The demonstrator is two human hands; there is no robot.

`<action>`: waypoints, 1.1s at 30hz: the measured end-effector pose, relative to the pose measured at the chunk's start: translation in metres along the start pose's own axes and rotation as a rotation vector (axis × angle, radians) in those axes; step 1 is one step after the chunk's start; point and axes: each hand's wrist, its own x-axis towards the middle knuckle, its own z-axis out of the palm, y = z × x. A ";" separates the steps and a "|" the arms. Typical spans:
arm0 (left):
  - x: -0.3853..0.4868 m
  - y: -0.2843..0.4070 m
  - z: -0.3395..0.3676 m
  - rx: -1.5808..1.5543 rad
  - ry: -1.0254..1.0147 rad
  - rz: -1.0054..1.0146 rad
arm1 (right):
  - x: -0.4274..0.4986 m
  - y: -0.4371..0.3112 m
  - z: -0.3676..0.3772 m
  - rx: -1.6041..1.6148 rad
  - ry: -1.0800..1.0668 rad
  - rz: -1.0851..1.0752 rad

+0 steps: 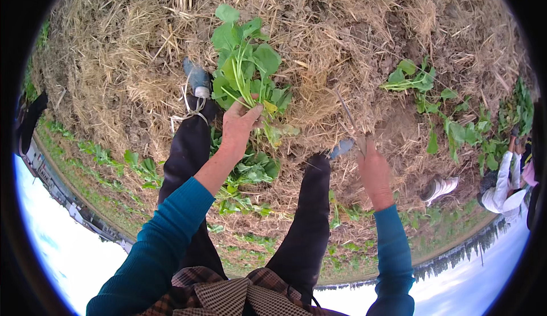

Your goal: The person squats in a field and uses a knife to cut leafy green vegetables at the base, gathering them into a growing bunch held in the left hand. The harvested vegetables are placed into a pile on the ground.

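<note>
My left hand [242, 121] grips the stems of a bunch of leafy green plants [237, 61], whose broad leaves point away from me. One yellow leaf [270, 107] shows beside my fingers. My right hand [375, 166] is closed on the handle of a thin-bladed tool [347, 110], perhaps a sickle or knife; its blade slants over the straw, and its exact shape is blurred. Between my legs, below my left hand, more cut-looking greens [255, 168] lie on the straw.
Straw mulch [316, 51] covers the soil. Loose leafy plants [412, 79] lie at the right, near a pale, crumpled object [442, 187]. A person in white [502, 192] bends at the far right. My shoes [197, 79] stand on the straw. Crop rows [102, 155] run behind.
</note>
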 end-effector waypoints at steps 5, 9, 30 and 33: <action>0.003 0.002 -0.002 -0.044 -0.034 -0.001 | 0.100 0.004 -0.040 -0.364 0.029 -0.091; 0.002 0.006 0.000 -0.058 -0.057 0.026 | 0.159 0.002 -0.064 -0.517 -0.081 -0.327; 0.109 0.008 0.160 0.141 -0.427 0.196 | 0.138 0.036 0.061 -0.078 -0.093 -0.194; 0.132 -0.014 0.170 0.405 -0.371 0.283 | 0.128 0.030 0.062 -0.094 -0.045 -0.216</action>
